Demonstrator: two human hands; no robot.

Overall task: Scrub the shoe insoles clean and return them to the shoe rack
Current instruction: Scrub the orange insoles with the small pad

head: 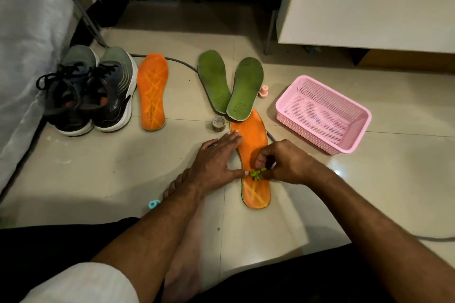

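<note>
An orange insole (253, 140) lies on the tiled floor in front of me. My left hand (214, 162) presses flat on its left edge with straight fingers. My right hand (283, 162) has curled fingers pinching a small green scrubber (256, 175) against the insole's middle. A second orange insole (152, 91) lies further left. Two green insoles (231, 83) lie side by side beyond the one under my hands, their heels overlapping its far end.
A pair of dark sneakers (91, 91) stands at the left beside a grey fabric cover. A pink plastic basket (322, 113) sits to the right. A tape roll (218, 124), a small pink cap (264, 91) and a blue ring (154, 203) lie nearby. A cable (182, 63) crosses the floor. My bare foot (182, 216) is below my left arm.
</note>
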